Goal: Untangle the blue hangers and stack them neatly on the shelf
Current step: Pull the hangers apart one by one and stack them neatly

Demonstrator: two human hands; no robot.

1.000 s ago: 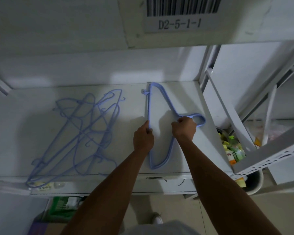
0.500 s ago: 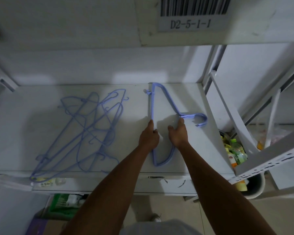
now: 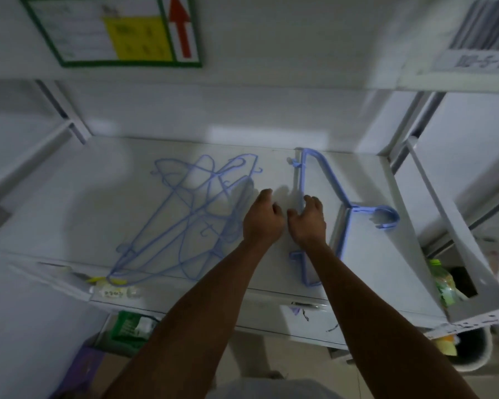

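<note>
A tangle of thin blue wire hangers (image 3: 185, 220) lies on the left half of the white shelf (image 3: 92, 203). To its right lies a thicker blue hanger stack (image 3: 333, 185), flat, with its hook (image 3: 386, 220) pointing right. My left hand (image 3: 261, 223) hovers between the two, at the tangle's right edge, fingers loosely curled and holding nothing. My right hand (image 3: 307, 223) is close beside it, over the straight bar of the right-hand hanger, fingers relaxed; I see no grip on the bar.
A slanted white frame bar (image 3: 444, 226) and shelf uprights border the right side. Below right is a bin of bottles (image 3: 444, 283) and a white round bin (image 3: 470, 355). A green package (image 3: 133, 326) sits under the shelf. The upper shelf carries a yellow-and-green sign (image 3: 113, 30).
Both hands let go of the right-hand hanger and moved left toward the tangled pile. The hanger stays flat on the shelf. The camera view swung left.
</note>
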